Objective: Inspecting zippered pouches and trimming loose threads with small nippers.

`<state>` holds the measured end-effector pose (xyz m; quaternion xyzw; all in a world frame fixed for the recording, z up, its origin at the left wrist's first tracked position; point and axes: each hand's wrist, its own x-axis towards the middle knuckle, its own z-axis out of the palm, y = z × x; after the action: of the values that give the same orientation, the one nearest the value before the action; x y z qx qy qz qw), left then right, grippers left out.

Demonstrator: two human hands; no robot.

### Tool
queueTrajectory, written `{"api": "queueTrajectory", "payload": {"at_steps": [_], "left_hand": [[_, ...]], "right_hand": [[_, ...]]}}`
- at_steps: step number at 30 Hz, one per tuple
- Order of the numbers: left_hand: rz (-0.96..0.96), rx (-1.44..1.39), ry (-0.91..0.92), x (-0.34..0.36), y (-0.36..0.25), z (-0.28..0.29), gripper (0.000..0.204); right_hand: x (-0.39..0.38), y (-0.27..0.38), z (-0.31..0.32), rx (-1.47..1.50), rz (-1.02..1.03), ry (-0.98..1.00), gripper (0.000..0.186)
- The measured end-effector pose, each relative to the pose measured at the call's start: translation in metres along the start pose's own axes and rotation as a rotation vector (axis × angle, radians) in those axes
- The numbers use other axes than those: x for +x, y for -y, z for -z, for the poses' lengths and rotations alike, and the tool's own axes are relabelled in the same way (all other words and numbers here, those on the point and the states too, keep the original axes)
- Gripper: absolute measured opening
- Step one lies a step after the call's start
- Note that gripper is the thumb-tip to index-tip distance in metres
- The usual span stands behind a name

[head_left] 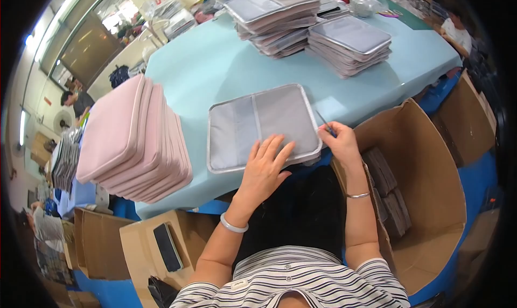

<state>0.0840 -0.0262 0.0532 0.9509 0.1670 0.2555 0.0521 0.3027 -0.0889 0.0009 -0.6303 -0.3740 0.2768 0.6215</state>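
Starting closest in: got a dark phone [168, 247] lying on a cardboard box [141, 246] at lower left, probably just to stay out of the way, and a big open carton [433, 200] at lower right with grey bundles [390, 192] inside, likely parked within arm's reach on purpose. Up at the table [183, 65], can see the left hand [263, 165] laid over the near part of a grey case [285, 114], fingers spread and clutching nothing, presumably to stop any sliding. Also see the right hand [343, 144] pinched around a small dark-handled tool [328, 127], just beside the case's right edge, maybe in the fingertips for finer control. Too small to tell snips from scissors, sorry. As for the case, lying flat by the table's near edge, probably for comfy reach. Looks soft and slightly rumpled, rectangular with rounded corners, pale piping all round and a lighter bluish strip beside an off-centre seam. Off to the left, note a leaning pink stack [116, 127], seemingly put there to leave elbow room. Farther across, spot a taller stack [277, 9] and a shorter stack [353, 36], grey faces up, apparently piled to save space.
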Motion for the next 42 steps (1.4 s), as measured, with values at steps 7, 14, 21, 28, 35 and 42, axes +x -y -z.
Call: {"api": "queueTrajectory", "payload": {"at_steps": [7,14,21,28,35,42], "left_hand": [[0.066,0.063,-0.172,-0.005,0.021,-0.003,0.056],[0.195,-0.298,-0.302,-0.012,0.034,0.037,0.049],[0.239,-0.338,-0.307,-0.015,0.034,0.038,0.048],[0.176,-0.303,-0.314,-0.013,0.034,0.034,0.049],[0.103,-0.194,-0.266,-0.013,0.032,0.032,0.049],[-0.068,-0.193,-0.197,-0.022,0.021,0.038,0.05]], "right_hand": [[-0.012,0.028,-0.008,0.24,0.021,0.069,0.019],[-0.001,0.06,-0.008,0.305,0.117,-0.008,0.02],[-0.007,0.088,-0.032,0.166,0.255,0.174,0.02],[-0.021,0.091,-0.035,0.037,0.237,0.283,0.013],[-0.02,0.087,-0.034,-0.297,0.437,0.125,0.016],[0.024,0.051,-0.009,-0.643,0.476,-0.296,0.015]]}}
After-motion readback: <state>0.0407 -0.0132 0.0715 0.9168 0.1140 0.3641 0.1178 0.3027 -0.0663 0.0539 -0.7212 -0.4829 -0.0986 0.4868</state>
